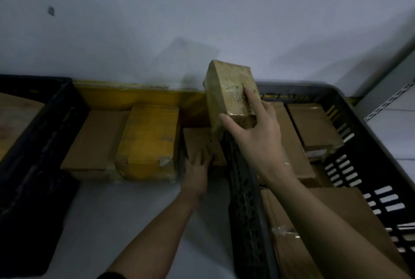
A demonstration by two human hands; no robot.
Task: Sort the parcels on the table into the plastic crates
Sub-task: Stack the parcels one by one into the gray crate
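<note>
Head view, looking down on a white table (125, 207) set against a pale wall.

Item 1: taped parcel (230, 92), box-shaped, brown paper under glossy, wrinkled clear tape. Held aloft by the right hand (253, 135), thumb on the near left face, fingers curled round the near end, forefinger laid along the top. Long axis runs away from the person and tilts upward. It hangs over the rim between table and right crate (359, 144), so the crate's open floor lies just right of and below the hand; by my reading, a short move rightward and down would place it.

Item 2: small cardboard parcel (197, 141), matt, flat, lying on the table beside the crate wall. Left hand (197, 166) rests on its near edge, fingers loosely bent; whether they grip is not clear.

Item 3: yellow padded parcel (148, 141), plastic-wrapped, touching a flat brown carton (94, 141) on its left.

Item 4: right crate, dark slotted plastic, holding several flat brown cartons.

Item 5: left crate (33, 144), dark plastic, contents mostly out of view.
</note>
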